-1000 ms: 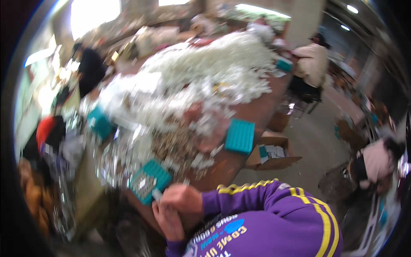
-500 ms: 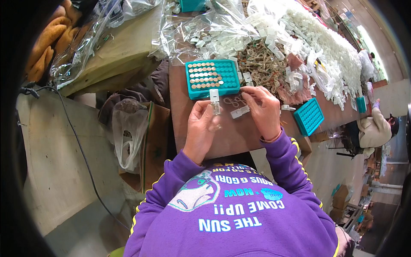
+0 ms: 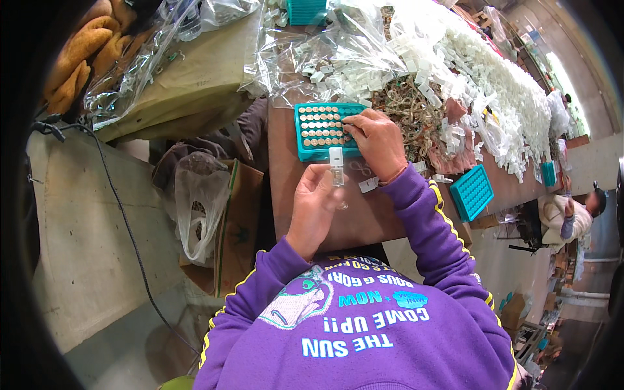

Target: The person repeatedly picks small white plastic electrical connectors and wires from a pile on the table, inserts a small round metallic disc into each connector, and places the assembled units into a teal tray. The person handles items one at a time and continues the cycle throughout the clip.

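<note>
Pinched in the fingertips of my left hand [image 3: 308, 211] is a small white and clear plastic case [image 3: 336, 157], held upright just in front of a teal tray [image 3: 312, 155]. Rows of small round metallic discs [image 3: 321, 125] fill the left side of that tray. My right hand [image 3: 381, 142] reaches over the tray's right side, its fingers bent and pressed together at the edge of the discs. Whatever sits between those fingertips is hidden. On the table beneath my right wrist lie another white plastic case [image 3: 368, 185] and some thin clear loops.
A tangled heap of brownish strands [image 3: 406, 110] and a long pile of white plastic cases [image 3: 481, 84] cover the table's right. Another teal tray [image 3: 472, 193] rests at the edge. Clear plastic sheeting [image 3: 279, 65] lies behind. A co-worker [image 3: 560, 218] sits far right.
My right hand has moved from the thin loops on the table up and left onto the tray. The left hand still holds the plastic case. The whole view has shifted slightly.
</note>
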### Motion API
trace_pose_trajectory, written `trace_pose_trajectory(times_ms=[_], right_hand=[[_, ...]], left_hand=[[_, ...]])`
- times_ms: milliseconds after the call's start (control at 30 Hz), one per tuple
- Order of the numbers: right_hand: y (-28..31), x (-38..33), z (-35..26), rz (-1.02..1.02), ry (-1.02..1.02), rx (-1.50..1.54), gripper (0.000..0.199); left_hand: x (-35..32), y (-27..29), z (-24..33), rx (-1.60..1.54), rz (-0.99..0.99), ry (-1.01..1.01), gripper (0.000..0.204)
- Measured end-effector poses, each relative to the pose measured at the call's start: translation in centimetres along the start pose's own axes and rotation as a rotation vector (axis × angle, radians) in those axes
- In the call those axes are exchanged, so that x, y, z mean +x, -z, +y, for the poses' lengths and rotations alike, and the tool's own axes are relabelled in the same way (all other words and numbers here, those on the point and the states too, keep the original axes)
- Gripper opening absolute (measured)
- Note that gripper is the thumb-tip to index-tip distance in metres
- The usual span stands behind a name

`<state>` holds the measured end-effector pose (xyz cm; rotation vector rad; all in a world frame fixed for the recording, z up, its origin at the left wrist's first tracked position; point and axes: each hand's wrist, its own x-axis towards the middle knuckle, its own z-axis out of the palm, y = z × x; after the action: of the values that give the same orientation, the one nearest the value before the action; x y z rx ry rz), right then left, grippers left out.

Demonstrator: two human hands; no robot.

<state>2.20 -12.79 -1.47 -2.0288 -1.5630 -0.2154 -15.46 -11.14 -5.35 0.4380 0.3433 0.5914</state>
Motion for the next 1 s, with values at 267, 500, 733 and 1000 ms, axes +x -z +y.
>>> trace_pose_trajectory(times_ms=[267, 500, 733, 1000], right_hand=[[0.1, 1.4, 1.0, -0.140, -0.169, 0.183, 0.014], [0.3, 1.0, 1.6, -0.057, -0.102, 0.251, 0.015], [4.5, -2.8, -3.5, -0.020, -0.101, 0.580, 0.010], [3.8, -5.5, -4.1, 0.037, 0.079, 0.402, 0.016]], left_hand=[[0.0, 0.2, 0.0, -0.015, -0.018, -0.025, 0.015], [0.5, 0.9, -0.8, -0.055, -0.048, -0.068, 0.015], [0.3, 0.0, 0.1, 0.067, -0.019, 0.008, 0.014], [-0.2, 0.2, -0.8, 0.155, -0.005, -0.012, 0.014]])
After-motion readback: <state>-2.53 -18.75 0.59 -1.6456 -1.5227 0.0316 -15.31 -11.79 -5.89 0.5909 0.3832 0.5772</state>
